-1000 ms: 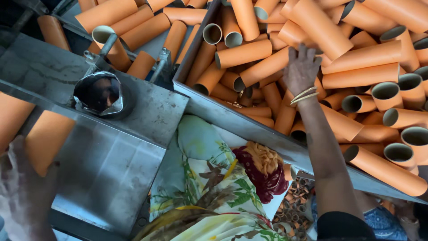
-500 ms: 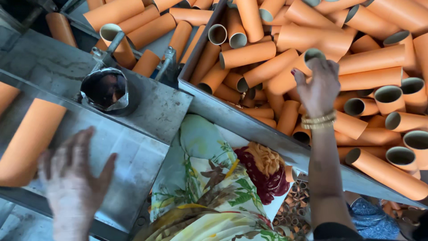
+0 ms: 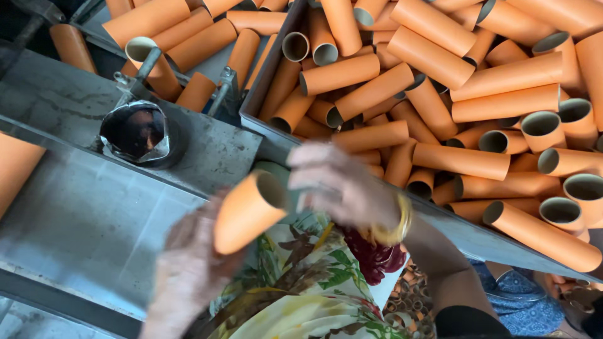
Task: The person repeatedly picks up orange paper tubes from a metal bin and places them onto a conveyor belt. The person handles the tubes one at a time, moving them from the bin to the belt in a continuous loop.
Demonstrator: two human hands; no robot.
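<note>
My left hand (image 3: 188,263) is curled around the lower end of an orange cardboard tube (image 3: 248,210), gripping it from beneath so it tilts up and to the right, its open mouth facing my right hand (image 3: 342,188). That right hand is blurred; its fingers are loosely bent and come to the tube's open rim, though I cannot tell whether they close on it. A yellow bangle (image 3: 396,223) sits on that wrist. The tube hangs over my flowered lap, just beside the grey metal desk (image 3: 81,213). Behind my right hand, a metal bin (image 3: 267,81) holds a heap of the same orange tubes (image 3: 465,160).
</note>
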